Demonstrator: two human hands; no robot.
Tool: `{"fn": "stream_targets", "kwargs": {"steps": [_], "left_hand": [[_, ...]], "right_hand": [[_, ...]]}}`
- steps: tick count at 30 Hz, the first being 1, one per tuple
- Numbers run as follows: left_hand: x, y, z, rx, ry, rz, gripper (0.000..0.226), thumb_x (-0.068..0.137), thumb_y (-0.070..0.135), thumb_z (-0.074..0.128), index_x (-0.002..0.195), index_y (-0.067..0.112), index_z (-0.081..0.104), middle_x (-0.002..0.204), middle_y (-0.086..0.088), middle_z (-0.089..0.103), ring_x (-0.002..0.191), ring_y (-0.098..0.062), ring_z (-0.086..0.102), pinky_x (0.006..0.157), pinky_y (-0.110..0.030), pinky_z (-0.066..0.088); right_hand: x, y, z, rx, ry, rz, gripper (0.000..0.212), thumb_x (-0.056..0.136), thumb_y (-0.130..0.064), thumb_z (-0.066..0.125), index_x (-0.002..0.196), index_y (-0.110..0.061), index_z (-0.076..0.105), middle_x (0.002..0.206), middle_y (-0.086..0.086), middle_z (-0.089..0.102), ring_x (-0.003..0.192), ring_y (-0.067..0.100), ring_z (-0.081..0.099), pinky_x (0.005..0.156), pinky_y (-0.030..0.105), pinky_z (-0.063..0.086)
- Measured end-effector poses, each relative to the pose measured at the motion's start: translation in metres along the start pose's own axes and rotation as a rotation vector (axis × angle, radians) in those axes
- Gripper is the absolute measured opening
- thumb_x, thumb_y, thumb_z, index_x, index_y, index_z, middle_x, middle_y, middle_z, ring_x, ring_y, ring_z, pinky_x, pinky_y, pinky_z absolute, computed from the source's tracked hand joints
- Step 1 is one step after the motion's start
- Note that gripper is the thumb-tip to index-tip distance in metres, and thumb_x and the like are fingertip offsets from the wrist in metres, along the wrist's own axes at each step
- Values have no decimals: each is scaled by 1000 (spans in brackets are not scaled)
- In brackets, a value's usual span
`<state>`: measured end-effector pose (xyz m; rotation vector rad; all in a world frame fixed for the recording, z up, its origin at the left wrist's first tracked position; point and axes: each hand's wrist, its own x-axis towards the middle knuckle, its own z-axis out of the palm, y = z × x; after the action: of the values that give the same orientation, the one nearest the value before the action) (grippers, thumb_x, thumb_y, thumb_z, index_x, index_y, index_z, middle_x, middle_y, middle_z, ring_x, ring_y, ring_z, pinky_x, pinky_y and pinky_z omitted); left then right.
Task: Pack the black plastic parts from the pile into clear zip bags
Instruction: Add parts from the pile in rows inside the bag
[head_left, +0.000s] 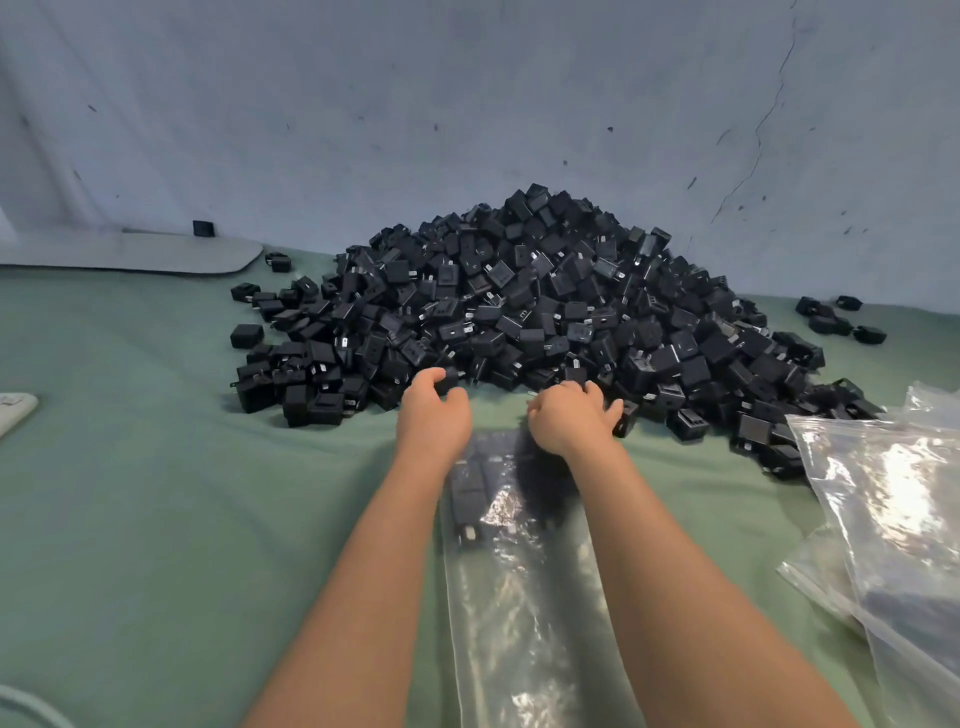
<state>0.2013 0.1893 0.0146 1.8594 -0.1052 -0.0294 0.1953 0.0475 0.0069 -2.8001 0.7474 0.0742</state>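
The pile (545, 312) of black parts lies just beyond both hands; the clear zip bag (519, 571), partly filled, lies between my forearms. My left hand (434, 415) pinches one part (448, 383). My right hand (569, 418) curls at the pile's edge, and I cannot tell what it holds. I'd worry the limp bag mouth folds, spilling parts onto the green cloth (156, 493). A cracked grey wall (467, 104) stands beyond.

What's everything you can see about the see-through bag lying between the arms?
The clear zip bag is a long, thin, crinkly plastic bag with shiny glare patches. It lies flat on the green cloth between the two forearms, its far end toward the pile. A few black parts sit inside near that far end, blurred through the plastic. The right hand hangs over that end and the left hand over its far left corner; whether they touch it is unclear.
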Motion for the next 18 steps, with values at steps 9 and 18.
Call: {"fn": "stream_targets", "kwargs": {"steps": [9, 18], "left_hand": [[-9, 9, -5, -238, -75, -73, 22, 96, 21, 46, 113, 14, 59, 99, 1, 59, 95, -15, 55, 92, -32, 46], [-68, 25, -9, -357, -284, 4, 19, 96, 17, 51, 115, 17, 56, 106, -3, 65, 94, -16, 66, 84, -32, 54]], "right_hand": [[-27, 3, -37, 677, 95, -226, 46, 90, -7, 38, 121, -27, 65, 81, -6, 67, 54, 0, 51, 52, 14, 43], [-144, 18, -55, 720, 79, -338, 37, 93, -5, 40, 112, -25, 64, 99, 2, 69, 71, 20, 63, 64, 29, 49]]}}
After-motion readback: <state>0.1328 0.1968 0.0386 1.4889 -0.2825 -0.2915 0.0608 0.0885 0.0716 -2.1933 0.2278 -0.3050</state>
